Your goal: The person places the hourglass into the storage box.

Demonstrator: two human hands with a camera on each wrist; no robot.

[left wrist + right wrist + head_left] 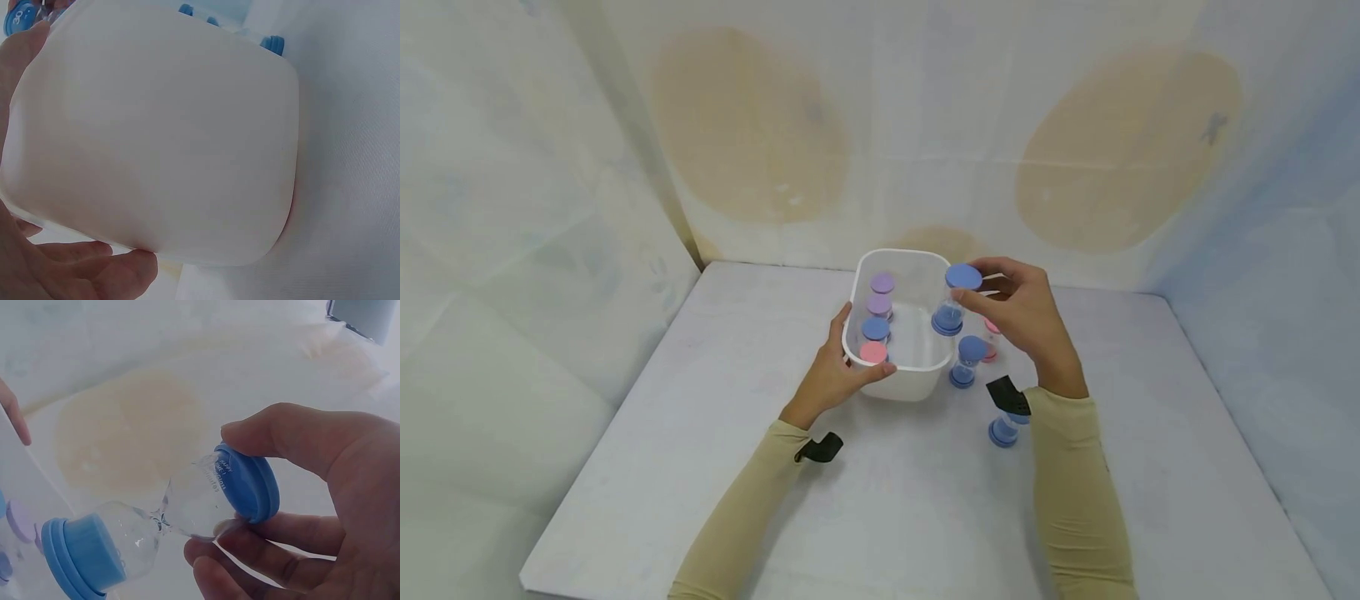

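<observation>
Right hand (1022,312) pinches blue sand timer (955,300) by its cap, over white tub's (895,379) right edge | left hand (835,371) grips the tub's near-left rim | tip: lower the timer straight, into the bare spot beside the standing timers (877,317).

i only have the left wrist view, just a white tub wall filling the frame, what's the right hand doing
Observer: The right hand pinches a blue-capped sand timer by its top cap, held over the white tub's right rim.
Operator: anything already in the tub
Observer: Yes, four timers stand along its left side: two purple, one blue, one pink nearest the person.
Operator: any left outside
Observer: Two blue ones stand on the table right of the tub, one close beside it, another nearer the right sleeve. A pink one peeks out behind the right hand.
</observation>
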